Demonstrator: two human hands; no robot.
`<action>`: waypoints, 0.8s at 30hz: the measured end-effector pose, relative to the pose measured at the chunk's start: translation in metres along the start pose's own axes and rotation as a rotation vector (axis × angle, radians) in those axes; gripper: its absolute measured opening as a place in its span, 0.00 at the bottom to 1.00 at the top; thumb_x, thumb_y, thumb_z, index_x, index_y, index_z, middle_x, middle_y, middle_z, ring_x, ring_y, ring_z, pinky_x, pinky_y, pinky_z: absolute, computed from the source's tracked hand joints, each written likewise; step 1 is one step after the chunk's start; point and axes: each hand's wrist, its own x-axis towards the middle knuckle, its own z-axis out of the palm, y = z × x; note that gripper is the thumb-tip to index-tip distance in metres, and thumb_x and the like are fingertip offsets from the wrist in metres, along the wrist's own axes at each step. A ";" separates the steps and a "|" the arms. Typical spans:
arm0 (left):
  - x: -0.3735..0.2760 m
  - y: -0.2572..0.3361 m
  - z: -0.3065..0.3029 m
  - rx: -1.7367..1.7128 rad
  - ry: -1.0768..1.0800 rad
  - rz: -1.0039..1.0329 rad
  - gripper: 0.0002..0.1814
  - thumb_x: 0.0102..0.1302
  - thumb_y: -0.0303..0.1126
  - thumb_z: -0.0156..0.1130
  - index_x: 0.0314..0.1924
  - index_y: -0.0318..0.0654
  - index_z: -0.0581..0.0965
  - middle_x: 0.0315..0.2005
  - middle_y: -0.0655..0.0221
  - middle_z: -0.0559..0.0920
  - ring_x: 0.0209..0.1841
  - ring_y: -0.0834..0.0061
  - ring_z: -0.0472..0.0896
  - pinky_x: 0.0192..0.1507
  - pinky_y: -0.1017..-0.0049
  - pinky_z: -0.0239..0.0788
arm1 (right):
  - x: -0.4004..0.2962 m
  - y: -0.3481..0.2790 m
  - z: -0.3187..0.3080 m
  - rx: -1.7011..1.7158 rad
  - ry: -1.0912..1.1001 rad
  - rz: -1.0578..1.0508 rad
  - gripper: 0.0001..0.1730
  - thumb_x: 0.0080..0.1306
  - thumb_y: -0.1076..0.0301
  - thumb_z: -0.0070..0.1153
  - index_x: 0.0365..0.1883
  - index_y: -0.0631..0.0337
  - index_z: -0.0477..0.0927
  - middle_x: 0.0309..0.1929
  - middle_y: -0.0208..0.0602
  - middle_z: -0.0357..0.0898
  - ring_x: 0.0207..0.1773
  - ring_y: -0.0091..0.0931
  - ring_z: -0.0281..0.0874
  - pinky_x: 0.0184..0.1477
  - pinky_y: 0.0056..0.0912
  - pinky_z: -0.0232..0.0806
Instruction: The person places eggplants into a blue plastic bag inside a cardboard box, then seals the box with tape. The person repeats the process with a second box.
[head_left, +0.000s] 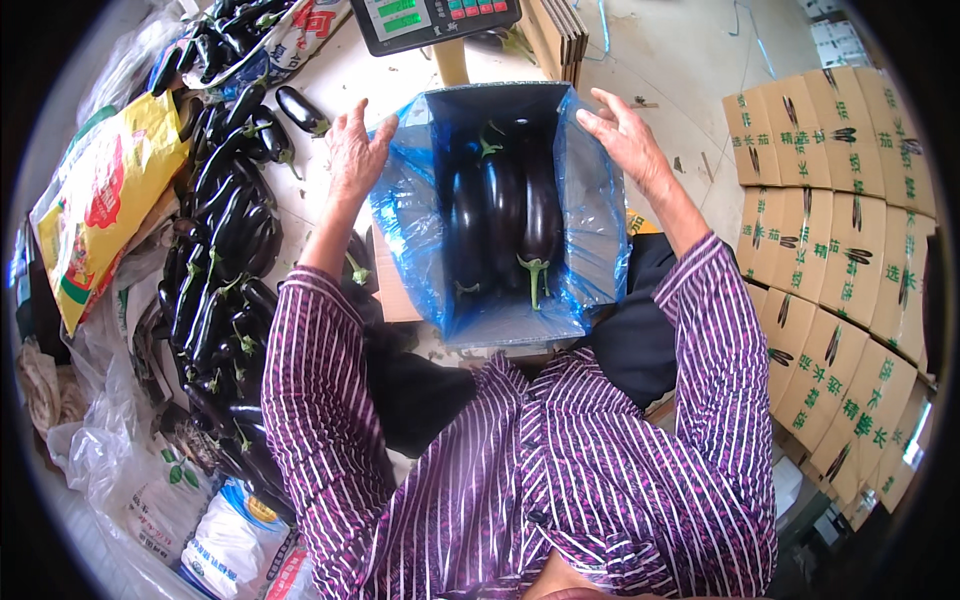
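A cardboard box lined with blue plastic film (409, 247) stands between my knees. Inside it, several glossy dark purple eggplants (501, 202) lie lengthwise, and one green stem points towards me. My left hand (356, 154) is raised at the box's far left corner, fingers spread and holding nothing, close to the liner's edge. Beside the far right corner is my right hand (626, 139), fingers apart with nothing in them; its fingertips are near the film, and I cannot tell if they touch it. Behind the box rises a digital scale display (435, 19) on a post (451, 64).
A long heap of eggplants (225, 225) lies on the floor at left, with a loose eggplant (300, 109) beside it. Yellow bag (112, 217) and white sacks (232, 540) flank the heap. Printed cartons (832, 247) are stacked at right; flattened cardboard (555, 37) stands behind the scale.
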 end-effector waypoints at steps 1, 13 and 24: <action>0.006 -0.009 0.004 0.047 -0.085 -0.006 0.36 0.68 0.54 0.63 0.68 0.38 0.73 0.61 0.44 0.77 0.67 0.47 0.71 0.68 0.53 0.62 | 0.009 0.008 0.002 0.096 -0.074 0.056 0.35 0.66 0.53 0.65 0.66 0.64 0.75 0.65 0.50 0.77 0.64 0.40 0.77 0.64 0.42 0.70; 0.039 0.030 -0.010 -0.687 -0.014 0.083 0.11 0.69 0.28 0.56 0.47 0.37 0.83 0.31 0.65 0.88 0.34 0.76 0.81 0.45 0.75 0.73 | 0.040 -0.016 -0.020 0.554 -0.100 0.069 0.03 0.72 0.70 0.59 0.40 0.55 0.84 0.30 0.17 0.74 0.30 0.08 0.66 0.32 0.11 0.60; -0.099 0.063 -0.091 -0.162 -0.625 0.297 0.14 0.66 0.28 0.65 0.51 0.32 0.82 0.41 0.53 0.87 0.45 0.59 0.87 0.49 0.62 0.79 | -0.099 -0.032 -0.034 -0.261 -0.414 -0.181 0.11 0.61 0.65 0.66 0.39 0.61 0.84 0.39 0.43 0.83 0.40 0.37 0.82 0.47 0.39 0.74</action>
